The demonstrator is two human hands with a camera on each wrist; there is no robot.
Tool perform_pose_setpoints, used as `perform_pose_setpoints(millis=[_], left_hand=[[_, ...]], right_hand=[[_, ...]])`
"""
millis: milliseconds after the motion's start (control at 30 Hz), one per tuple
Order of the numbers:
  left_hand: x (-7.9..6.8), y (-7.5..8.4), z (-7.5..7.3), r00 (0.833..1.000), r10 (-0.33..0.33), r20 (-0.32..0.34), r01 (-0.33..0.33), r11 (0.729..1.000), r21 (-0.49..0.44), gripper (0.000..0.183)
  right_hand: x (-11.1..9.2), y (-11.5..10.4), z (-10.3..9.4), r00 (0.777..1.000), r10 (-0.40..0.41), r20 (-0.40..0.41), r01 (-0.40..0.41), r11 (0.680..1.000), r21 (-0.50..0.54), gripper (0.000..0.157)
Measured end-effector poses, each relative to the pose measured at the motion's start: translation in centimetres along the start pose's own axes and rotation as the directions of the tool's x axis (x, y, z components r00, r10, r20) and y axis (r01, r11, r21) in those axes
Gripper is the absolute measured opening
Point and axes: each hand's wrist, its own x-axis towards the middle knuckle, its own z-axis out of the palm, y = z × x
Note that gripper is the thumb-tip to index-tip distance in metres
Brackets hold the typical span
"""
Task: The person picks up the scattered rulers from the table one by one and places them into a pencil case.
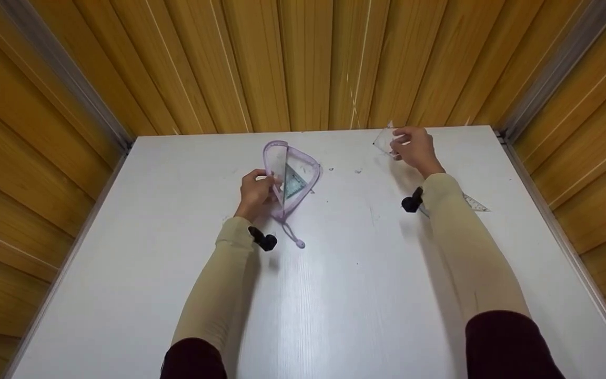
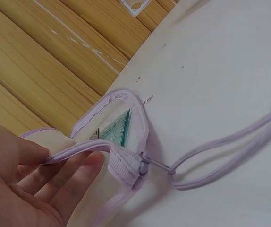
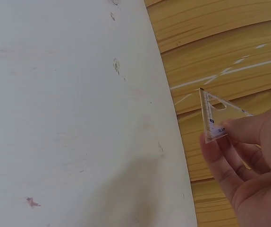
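Observation:
My left hand (image 1: 255,193) pinches the purple-edged rim of a zippered mesh pouch (image 1: 311,184), whose mouth gapes. Inside the pouch lies a green set square (image 1: 295,184), also visible through the opening in the left wrist view. A purple pull cord (image 2: 211,151) hangs from the zipper toward the table. At the far right of the table, my right hand (image 1: 416,150) holds a clear set square (image 3: 215,118) between thumb and fingers, raised above the surface. Another clear ruler (image 1: 475,203) lies on the table, partly hidden under my right forearm.
The white table (image 1: 334,295) has small scuff marks near its far middle. Yellow wood-look panels (image 1: 303,63) rise behind its far edge and at both sides. A black wrist mount (image 1: 412,201) sits on each sleeve.

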Motion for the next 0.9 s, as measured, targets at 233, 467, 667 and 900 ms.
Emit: perform_pose_setpoints(millis=[233,467,667,900], left_hand=[[0.1,-0.1,0.0,1.000,-0.001,0.000,0.001,1.000,-0.021,0.027],[0.0,-0.1,-0.1,1.000,0.001,-0.001,-0.001,1.000,-0.013,0.030],[0.0,0.0,0.0,1.000,0.003,-0.005,-0.003,1.000,-0.017,0.029],[0.1,0.1,0.2,1.000,-0.002,-0.014,0.002,1.000,-0.005,0.029]], right_hand=[[0.1,-0.5,0.9,1.000,-0.014,0.020,0.014,1.000,-0.008,0.039],[0.2,-0.8,1.4,0.999,-0.036,0.029,0.036,0.999,-0.003,0.037],[0.5,-1.0,2.2,0.998,-0.034,0.050,0.034,0.999,0.008,0.039],[0.5,-1.5,3.3,0.997,-0.037,0.065,0.038,0.999,-0.019,0.039]])
